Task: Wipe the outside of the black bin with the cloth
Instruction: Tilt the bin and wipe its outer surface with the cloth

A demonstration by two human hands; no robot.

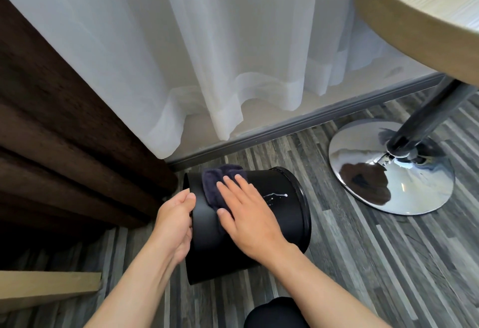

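Note:
The black bin [280, 213] lies on its side on the floor, its rimmed end pointing right and its other end toward me on the left. White streaks mark its upper side near the rim. A dark blue cloth [215, 180] is draped over the top of the bin. My right hand [246, 213] lies flat on the cloth with fingers spread, pressing it against the bin's wall. My left hand [176, 221] grips the bin's left end, thumb over the edge.
A white sheer curtain [233, 55] hangs behind the bin, with a brown curtain [64, 146] at left. The chrome base [388, 169] and pole of a round wooden table [414, 16] stand at right. A wooden board [46, 288] sits at lower left. My knee [277, 314] shows at bottom.

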